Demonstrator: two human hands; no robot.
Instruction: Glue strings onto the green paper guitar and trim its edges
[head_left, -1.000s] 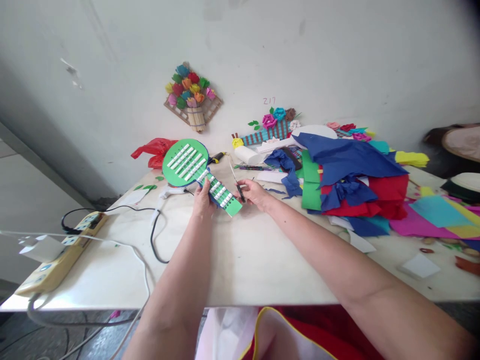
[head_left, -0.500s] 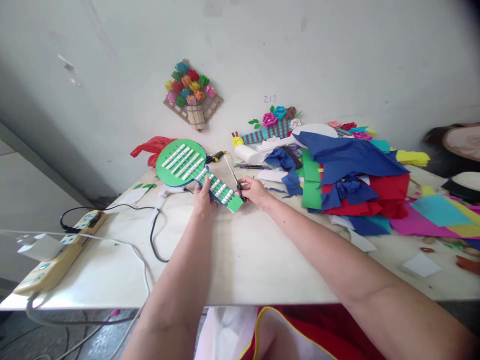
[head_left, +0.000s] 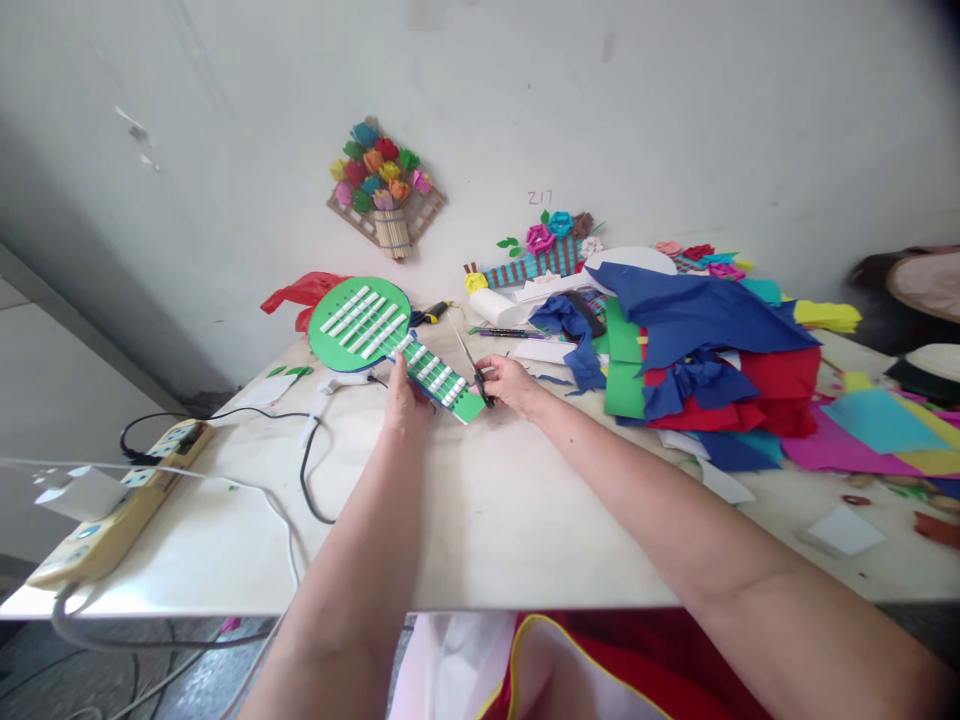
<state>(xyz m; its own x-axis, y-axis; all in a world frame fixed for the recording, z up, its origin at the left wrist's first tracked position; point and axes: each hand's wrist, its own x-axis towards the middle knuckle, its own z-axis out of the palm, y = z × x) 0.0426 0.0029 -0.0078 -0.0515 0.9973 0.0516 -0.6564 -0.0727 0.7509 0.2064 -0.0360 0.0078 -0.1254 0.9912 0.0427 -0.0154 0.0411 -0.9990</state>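
Observation:
A green toy lute (head_left: 360, 325), a paper craft with a round body, white crosswise strips and a narrow neck, is held at a slant above the table. My left hand (head_left: 407, 402) grips it where the neck begins, thumb on the front and fingers mostly hidden behind. Close to the neck's lower end, my right hand (head_left: 511, 385) is closed on scissors (head_left: 469, 355) with black handles. Their thin metal blades point up and away to the left. Whether the scissors touch the lute's edge I cannot tell.
Left on the table, a power strip (head_left: 124, 500) trails black and white cables. Behind the lute lies red plastic (head_left: 300, 292); a yellow-black cutter (head_left: 432, 313) is nearby. Blue cloth-like sheets (head_left: 697, 320) and coloured paper pile up on the right. A paper-flower basket (head_left: 391, 232) hangs on the wall.
The lute has shifted slightly left, and my left thumb has slid a little left on it. My right hand and the scissors look almost still.

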